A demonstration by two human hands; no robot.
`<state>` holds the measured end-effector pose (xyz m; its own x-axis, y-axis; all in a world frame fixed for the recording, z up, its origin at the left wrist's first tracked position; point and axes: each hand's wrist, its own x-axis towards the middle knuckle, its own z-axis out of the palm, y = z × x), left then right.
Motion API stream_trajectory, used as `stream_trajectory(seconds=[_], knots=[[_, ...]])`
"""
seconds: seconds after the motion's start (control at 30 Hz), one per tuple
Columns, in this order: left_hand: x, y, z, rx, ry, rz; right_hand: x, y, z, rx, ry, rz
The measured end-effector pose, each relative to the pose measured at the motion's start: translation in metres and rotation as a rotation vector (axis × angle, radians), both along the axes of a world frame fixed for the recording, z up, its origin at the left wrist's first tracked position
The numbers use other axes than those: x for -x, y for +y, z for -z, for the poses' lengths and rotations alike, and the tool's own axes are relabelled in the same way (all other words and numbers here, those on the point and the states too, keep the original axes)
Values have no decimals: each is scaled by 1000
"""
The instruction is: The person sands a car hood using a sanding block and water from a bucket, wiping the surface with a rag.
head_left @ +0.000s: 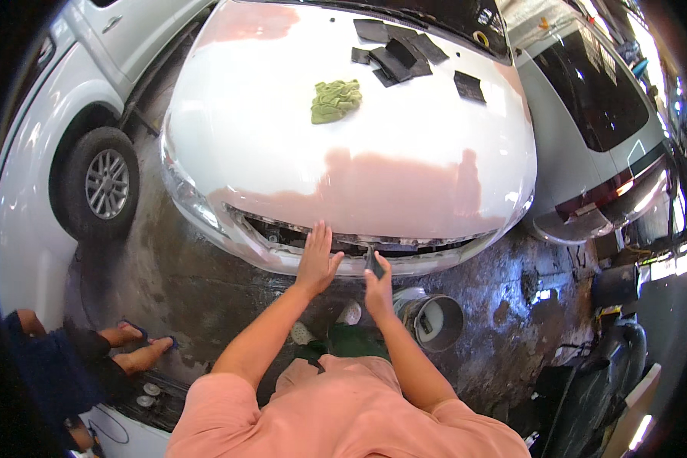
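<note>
My left hand (pixel 319 256) lies with its fingers straight and pressed flat at the front edge of a white car hood (pixel 244 137). The hood carries pinkish patches of filler or primer (pixel 404 183) along its front. Just to the right, my right hand (pixel 378 288) is closed around a dark piece of sandpaper (pixel 373 264), held by the open grille gap (pixel 282 236). Farther up the hood rest a crumpled green cloth (pixel 334 101) and several black sandpaper sheets (pixel 395 59), one of them apart at the right (pixel 469 87).
Beside my feet stands a bucket (pixel 442 324) with cloudy liquid and a small object in it. White vehicles flank the hood: one with a wheel (pixel 103 185) at left, another (pixel 588 107) at right. A person's sandalled feet (pixel 145 347) show at lower left. The floor (pixel 504 305) looks wet.
</note>
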<state>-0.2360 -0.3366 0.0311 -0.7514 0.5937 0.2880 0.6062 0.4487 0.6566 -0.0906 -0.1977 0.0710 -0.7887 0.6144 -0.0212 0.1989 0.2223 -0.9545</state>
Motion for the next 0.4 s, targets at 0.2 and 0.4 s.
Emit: stream_trajectory(seconds=[0.2,0.4], knots=[[-24,-4,-28,-575,-1212,130,6,37,-43,962,-32,-220],[-54,3,-63,-1049,-1574,391,27,68,-63,1263,-261,-550]])
